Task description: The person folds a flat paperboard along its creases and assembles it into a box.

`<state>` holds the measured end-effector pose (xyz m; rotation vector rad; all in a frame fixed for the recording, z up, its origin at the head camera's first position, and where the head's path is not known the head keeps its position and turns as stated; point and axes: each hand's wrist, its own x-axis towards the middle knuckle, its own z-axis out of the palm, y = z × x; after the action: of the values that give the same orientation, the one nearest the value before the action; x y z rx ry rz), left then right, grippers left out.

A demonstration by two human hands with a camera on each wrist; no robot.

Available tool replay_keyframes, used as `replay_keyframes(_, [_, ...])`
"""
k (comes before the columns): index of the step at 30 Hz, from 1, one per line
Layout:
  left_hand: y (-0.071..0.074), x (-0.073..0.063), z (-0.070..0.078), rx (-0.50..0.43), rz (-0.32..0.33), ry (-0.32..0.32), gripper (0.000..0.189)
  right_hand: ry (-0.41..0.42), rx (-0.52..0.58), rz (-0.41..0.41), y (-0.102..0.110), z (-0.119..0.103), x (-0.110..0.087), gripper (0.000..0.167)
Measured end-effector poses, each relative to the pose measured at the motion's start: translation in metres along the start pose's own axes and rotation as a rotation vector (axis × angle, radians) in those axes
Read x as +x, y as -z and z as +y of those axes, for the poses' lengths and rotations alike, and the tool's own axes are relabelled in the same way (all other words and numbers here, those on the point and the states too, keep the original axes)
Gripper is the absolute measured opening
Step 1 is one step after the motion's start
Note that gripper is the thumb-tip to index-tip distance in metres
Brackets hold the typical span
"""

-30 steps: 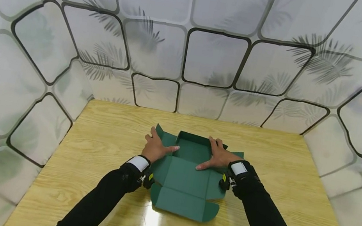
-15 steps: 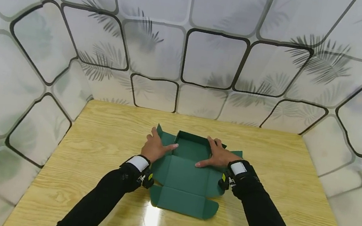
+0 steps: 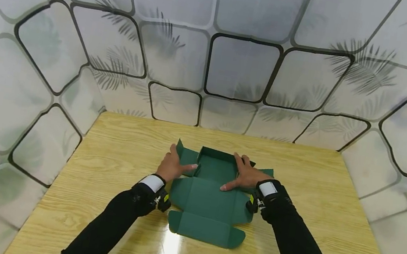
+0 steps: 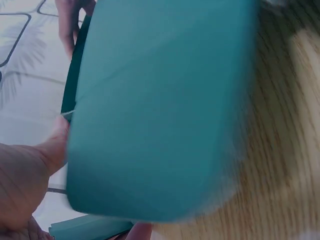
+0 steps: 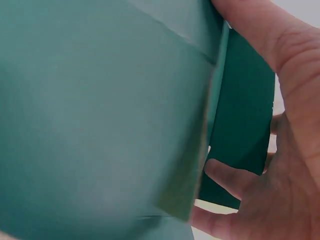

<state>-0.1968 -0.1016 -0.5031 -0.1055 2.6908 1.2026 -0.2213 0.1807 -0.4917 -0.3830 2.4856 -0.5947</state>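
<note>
A dark green cardboard box, partly folded, lies on the table with its lid panel and flaps spread toward me. Its far section has raised walls. At the left side flap, my left hand has its fingers along the outer edge and its thumb pointing inward to the box corner. My right hand holds the right wall, thumb on the inner side and fingers beyond it. In the right wrist view, the fingers bend around a dark green flap. A lid flap hides much of the left wrist view.
The light wooden table extends on all sides of the box. Behind and beside it hangs a pale wall covering with dark outlines and leaf prints. Both forearms wear black sleeves and wrist cameras.
My left hand has shifted slightly left and its thumb has drawn back from the box's inside. The near lid flap dipped and rose slightly. My right hand stays almost in place.
</note>
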Motion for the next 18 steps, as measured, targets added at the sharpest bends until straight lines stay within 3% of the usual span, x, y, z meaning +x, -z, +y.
replay_keyframes(10, [0.0, -0.004, -0.002, 0.04, -0.006, -0.019, 0.099, -0.019, -0.009, -0.019, 0.0, -0.016, -0.012, 0.12])
replay_keyframes(18, [0.006, -0.01, -0.005, 0.057, -0.058, -0.051, 0.087, -0.024, -0.034, -0.025, -0.007, -0.02, -0.021, 0.106])
